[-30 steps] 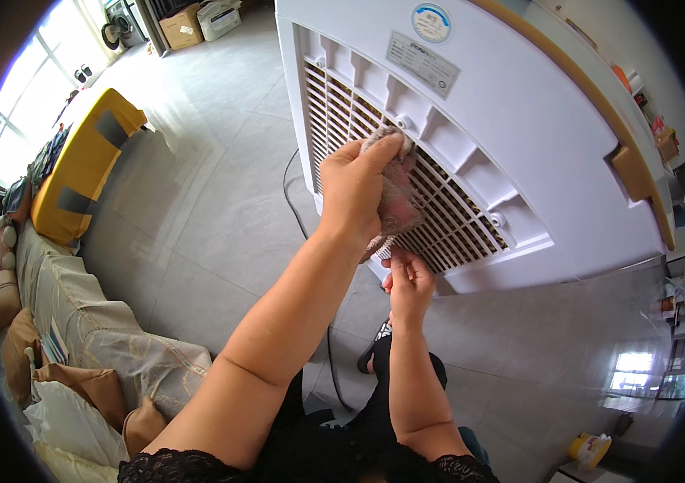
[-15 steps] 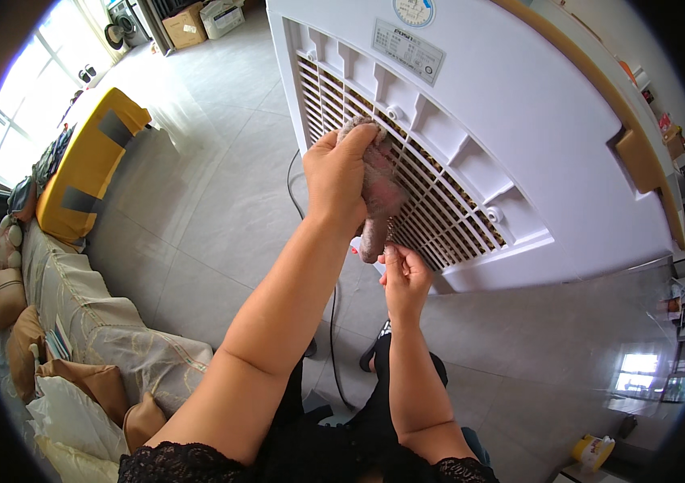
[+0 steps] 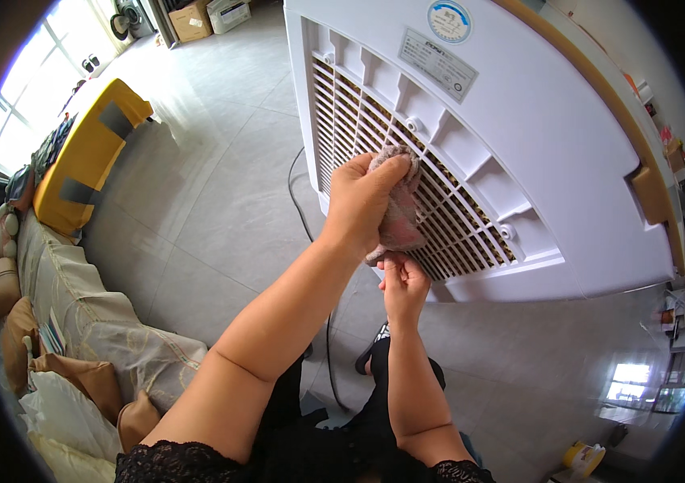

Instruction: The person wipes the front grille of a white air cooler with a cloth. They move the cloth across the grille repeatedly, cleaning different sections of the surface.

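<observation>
A greyish-pink cloth [image 3: 403, 219], bunched and fuzzy, is gripped at its top by my left hand [image 3: 358, 200], thumb folded over it. It hangs against the slatted grille [image 3: 459, 229] of a large white appliance [image 3: 544, 137]. Just below, my right hand [image 3: 405, 288] is closed in a pinch at the cloth's lower end, beside the grille's bottom corner. The cloth and my fingers cover part of the slats. Behind the slats shows a brownish, textured layer.
A black cord [image 3: 310, 229] runs over the grey tiled floor [image 3: 205, 185] past my feet. A sofa with a pale cover [image 3: 76, 282] and cushions stands at left, near a yellow piece of furniture [image 3: 88, 157]. Boxes [image 3: 191, 22] sit at the far back.
The appliance sits slightly further right and lower in view. My left hand and the cloth have shifted right and down over the grille. The cloth's lower end now meets my right fingertips.
</observation>
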The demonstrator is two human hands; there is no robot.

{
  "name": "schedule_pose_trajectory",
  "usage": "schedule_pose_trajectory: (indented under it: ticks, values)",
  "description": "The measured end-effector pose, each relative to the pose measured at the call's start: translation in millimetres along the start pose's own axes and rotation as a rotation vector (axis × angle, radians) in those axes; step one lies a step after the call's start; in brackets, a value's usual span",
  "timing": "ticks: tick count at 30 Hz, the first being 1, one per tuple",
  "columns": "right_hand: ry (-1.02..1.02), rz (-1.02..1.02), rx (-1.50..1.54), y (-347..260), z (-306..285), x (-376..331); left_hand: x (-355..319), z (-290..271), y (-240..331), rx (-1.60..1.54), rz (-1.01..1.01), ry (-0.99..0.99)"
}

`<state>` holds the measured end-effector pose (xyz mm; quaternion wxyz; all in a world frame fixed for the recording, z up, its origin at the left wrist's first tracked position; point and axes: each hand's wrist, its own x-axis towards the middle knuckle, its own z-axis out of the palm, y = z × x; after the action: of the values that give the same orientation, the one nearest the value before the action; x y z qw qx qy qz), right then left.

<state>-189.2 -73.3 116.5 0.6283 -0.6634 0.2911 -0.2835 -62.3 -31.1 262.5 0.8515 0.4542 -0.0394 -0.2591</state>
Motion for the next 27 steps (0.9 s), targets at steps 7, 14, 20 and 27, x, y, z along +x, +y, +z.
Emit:
schedule_pose_trajectory:
  ticks: [7,14,20,27]
  values:
    - [0.003,0.014,-0.019,-5.2,7.7,-1.0,8.4,-10.9,-7.4,-0.082,0.037,0.043]
    - [-0.011,0.018,-0.012,5.6,5.2,0.1,8.6,-9.8,0.1,-0.058,0.025,-0.014]
    - [-0.005,0.008,-0.016,4.5,5.7,1.9,6.6,-5.8,-8.0,0.017,-0.046,0.023]
    - [-0.002,0.009,-0.024,0.2,7.2,-1.4,12.2,-2.6,-1.8,-0.044,0.044,0.107]
